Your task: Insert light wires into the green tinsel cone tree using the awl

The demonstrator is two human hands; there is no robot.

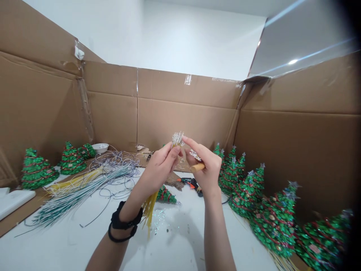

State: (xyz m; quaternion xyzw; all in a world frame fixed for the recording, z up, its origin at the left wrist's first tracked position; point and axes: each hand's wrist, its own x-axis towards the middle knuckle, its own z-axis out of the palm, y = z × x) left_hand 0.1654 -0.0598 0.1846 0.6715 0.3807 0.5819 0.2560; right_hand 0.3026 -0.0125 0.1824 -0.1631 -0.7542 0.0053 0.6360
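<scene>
In the middle of the view my left hand [163,162] is closed around a bundle of yellow strands [150,210]. Its silvery white beaded tips [177,138] stick up above the thumb, and the yellow ends hang below the palm. Close on the right is my right hand [207,165], its index finger stretched out to the beaded tips. Its other fingers curl around a tan, stick-like piece [197,167]; white beaded bits [195,155] show beside it, and what joins them is hidden. Behind the hands a small green tree [166,195] lies on its side on the white table.
Green decorated trees [275,222] line the right side; more trees [36,169] stand at left. Bundles of green-white and yellow strands [84,188] lie left, near tangled wire and a white bowl [100,147]. A glue gun [191,183] lies behind my hands. Cardboard walls [183,113] surround the table.
</scene>
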